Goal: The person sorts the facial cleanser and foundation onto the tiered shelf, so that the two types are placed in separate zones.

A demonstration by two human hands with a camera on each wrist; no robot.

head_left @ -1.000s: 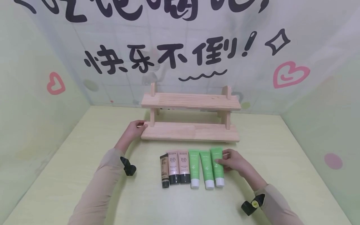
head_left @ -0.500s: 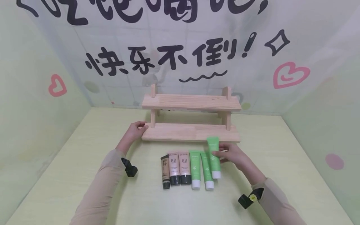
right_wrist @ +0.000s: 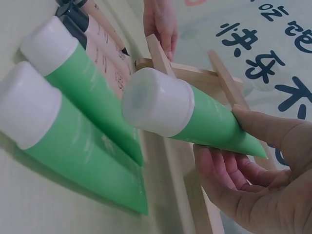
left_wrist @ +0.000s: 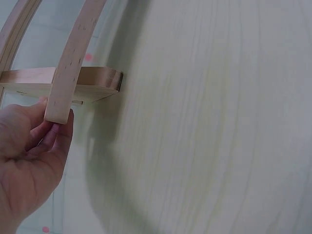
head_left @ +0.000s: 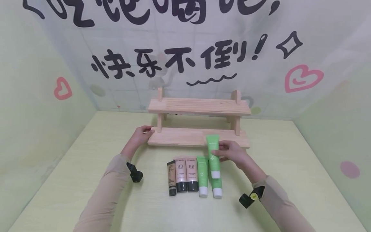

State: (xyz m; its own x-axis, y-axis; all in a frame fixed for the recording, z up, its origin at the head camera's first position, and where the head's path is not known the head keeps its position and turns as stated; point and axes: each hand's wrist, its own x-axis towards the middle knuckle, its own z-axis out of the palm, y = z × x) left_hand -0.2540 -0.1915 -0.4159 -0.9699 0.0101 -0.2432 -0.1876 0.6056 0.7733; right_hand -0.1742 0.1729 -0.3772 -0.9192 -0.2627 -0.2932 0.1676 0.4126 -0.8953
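Note:
My right hand [head_left: 233, 154] pinches a green squeeze tube [head_left: 214, 158] with a white cap, thumb on one side and fingers on the other. In the right wrist view the held tube [right_wrist: 204, 114] is raised above two more green tubes lying on the table. From the head view it overlaps the front edge of the wooden two-tier shelf [head_left: 179, 138] and one lying green tube [head_left: 217, 187]. My left hand [head_left: 140, 137] grips the left end of the shelf's lower board. The left wrist view shows thumb and fingers around that board end [left_wrist: 61, 109].
Left of the lying green tube [head_left: 203, 175] are two pink BB cream tubes [head_left: 192, 174] with black caps and a small brown tube [head_left: 171, 177]. All lie in a row on the pale wood-grain table [head_left: 162, 212]. A printed backdrop [head_left: 121, 93] stands behind the shelf.
The right hand has lifted the rightmost green tube out of the row and carried it left and toward the shelf. The left hand stays on the shelf's end.

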